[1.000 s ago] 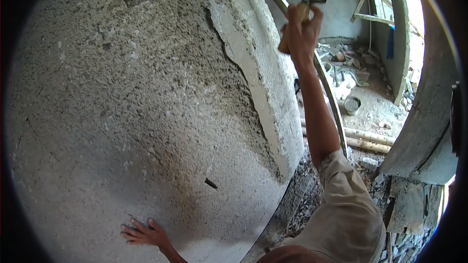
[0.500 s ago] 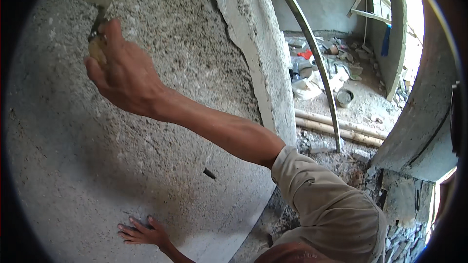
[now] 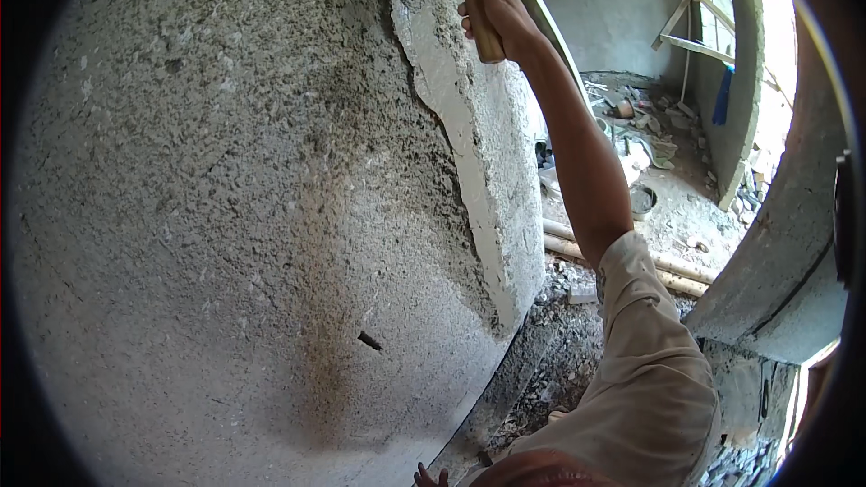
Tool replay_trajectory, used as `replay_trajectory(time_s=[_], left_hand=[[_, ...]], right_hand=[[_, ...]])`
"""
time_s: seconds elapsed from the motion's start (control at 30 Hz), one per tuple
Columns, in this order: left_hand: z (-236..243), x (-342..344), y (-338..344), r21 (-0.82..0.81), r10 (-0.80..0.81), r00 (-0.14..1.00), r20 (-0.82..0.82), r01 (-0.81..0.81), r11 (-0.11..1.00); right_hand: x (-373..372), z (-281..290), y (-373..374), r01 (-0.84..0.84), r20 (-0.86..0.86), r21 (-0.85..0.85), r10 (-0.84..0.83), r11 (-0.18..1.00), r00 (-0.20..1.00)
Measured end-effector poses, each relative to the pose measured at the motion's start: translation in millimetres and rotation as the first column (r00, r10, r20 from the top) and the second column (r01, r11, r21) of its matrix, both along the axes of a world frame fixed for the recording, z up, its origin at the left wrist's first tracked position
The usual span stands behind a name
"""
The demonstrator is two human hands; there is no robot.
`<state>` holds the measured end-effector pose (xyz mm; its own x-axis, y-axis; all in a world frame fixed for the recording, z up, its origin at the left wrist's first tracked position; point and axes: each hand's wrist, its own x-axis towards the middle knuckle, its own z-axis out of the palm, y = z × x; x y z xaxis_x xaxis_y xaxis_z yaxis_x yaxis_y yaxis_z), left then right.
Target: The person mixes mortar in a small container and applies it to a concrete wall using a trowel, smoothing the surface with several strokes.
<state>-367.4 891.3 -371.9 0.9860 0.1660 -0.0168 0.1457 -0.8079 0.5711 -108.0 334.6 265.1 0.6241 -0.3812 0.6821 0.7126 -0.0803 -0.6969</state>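
Observation:
My right hand (image 3: 507, 20) is stretched up to the far edge of the rough wall (image 3: 271, 180), wrapped round the wooden handle of a trowel (image 3: 488, 36). The trowel's metal blade lies at the top of the picture, by the wall's corner; part of it is cut off. A smooth strip of grey mortar (image 3: 454, 117) runs down the wall near that corner, below the blade. Only the fingertips of my left hand (image 3: 431, 476) show at the lower edge, spread apart and holding nothing visible.
A long straightedge (image 3: 539, 13) stands along the wall's corner, partly behind my right arm. Beyond lie bamboo poles (image 3: 681, 281), a round pan (image 3: 641, 202) and rubble on the floor. A concrete column (image 3: 776, 252) rises on the right. The wall has a small dark slot (image 3: 370, 340).
My right hand has swung the trowel from the upper left of the wall across to its right corner. My left hand has come off the wall and moved down and right.

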Motion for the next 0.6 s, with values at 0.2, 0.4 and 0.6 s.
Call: replay_trajectory(time_s=[0.2, 0.4, 0.6], left_hand=[[-9, 26, -17, 0.003, -0.021, 0.999, 0.024, 0.021, 1.000], [-5, 22, -44, -0.014, 0.026, 0.999, 0.035, -0.025, 1.000], [-32, -2, -69, -0.068, 0.146, 0.989, -0.012, -0.147, 0.987]], right_hand=[[79, -18, 20, -0.134, -0.196, 0.087, 0.149, 0.987, 0.969], [73, -91, 110, -0.348, 0.031, 0.490, 0.383, 0.799, 0.923], [84, 20, 131, -0.704, 0.511, 0.672, 0.546, 0.228, 0.664]])
